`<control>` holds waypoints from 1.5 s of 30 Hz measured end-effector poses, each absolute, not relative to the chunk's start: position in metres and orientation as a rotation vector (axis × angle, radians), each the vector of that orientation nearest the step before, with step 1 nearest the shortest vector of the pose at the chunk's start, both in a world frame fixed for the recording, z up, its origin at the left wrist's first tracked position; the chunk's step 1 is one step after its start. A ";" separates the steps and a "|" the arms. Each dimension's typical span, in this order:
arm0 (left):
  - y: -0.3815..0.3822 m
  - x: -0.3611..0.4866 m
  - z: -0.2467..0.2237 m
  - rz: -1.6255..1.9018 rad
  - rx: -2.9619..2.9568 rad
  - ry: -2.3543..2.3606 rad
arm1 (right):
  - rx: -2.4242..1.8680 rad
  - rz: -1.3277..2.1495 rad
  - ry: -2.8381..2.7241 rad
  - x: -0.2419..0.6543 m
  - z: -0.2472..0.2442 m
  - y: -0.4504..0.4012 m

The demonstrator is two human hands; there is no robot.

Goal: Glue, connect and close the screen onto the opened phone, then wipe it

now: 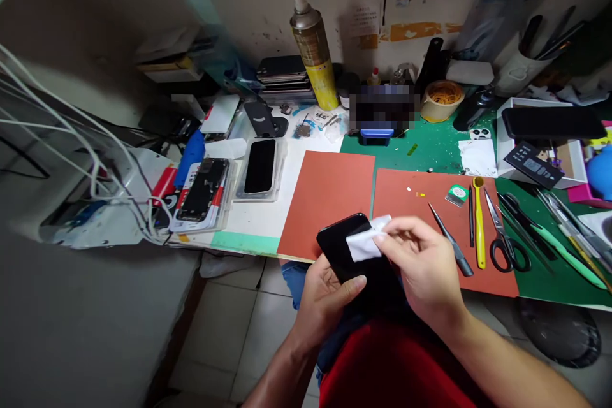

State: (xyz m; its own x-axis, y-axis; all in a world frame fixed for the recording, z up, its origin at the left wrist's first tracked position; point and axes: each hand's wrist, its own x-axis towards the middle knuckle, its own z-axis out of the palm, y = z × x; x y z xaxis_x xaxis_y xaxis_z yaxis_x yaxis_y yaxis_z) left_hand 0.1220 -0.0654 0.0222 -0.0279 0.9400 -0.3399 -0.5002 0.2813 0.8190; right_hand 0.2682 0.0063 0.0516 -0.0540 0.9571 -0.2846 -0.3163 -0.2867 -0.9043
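A black phone (342, 236) is tilted over the front edge of the bench, its dark glossy face up. My left hand (327, 290) is closed round its lower left side, with the thumb lying along the edge. Pinched between the thumb and fingers of my right hand (421, 258) is a white cloth or tissue (363, 246), which lies against the upper part of the phone. The phone's lower end blends into dark clothing and is hard to make out.
Brown-red mats (335, 185) cover the bench front. Tweezers (449, 239), a yellow tool (479, 223) and scissors (500, 236) lie at right. Phones in cases (259, 167), a spray can (315, 57) and white cables (95, 140) stand or hang farther left.
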 end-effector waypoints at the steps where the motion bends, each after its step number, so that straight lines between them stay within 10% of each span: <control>1: -0.066 0.122 0.022 1.254 0.543 1.055 | -1.143 1.564 -0.821 0.267 0.053 0.008; 45: -0.033 0.112 0.054 1.515 0.363 1.241 | -1.095 1.570 -0.793 0.326 0.000 -0.044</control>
State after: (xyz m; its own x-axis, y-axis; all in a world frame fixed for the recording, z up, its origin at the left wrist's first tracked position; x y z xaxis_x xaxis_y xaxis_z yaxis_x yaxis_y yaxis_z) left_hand 0.1123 -0.0334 0.0544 -0.3617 0.8542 -0.3736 -0.5340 0.1386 0.8340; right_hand 0.3257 -0.0442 0.0000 -0.0670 0.9639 -0.2577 -0.3651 -0.2641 -0.8927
